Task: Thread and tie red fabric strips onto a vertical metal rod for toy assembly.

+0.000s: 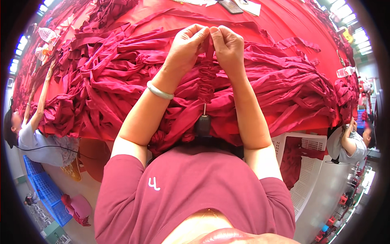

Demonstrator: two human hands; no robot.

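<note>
My left hand and my right hand are raised over the table, thumbs and fingertips pinched close together. Between them they hold the upper end of a dark red fabric tube. Below my fingers the tube is bunched into tight folds around a thin metal rod. Only the rod's lower end shows, rising from a black block at the table's near edge. A pale bangle circles my left wrist. Long strips of the same red fabric are heaped behind and on both sides of my hands.
Red cloth covers the table. A dark handheld device lies at the far edge. Plastic bottles stand among fabric at the sides. Co-workers sit left and right. A white crate and blue crates are below.
</note>
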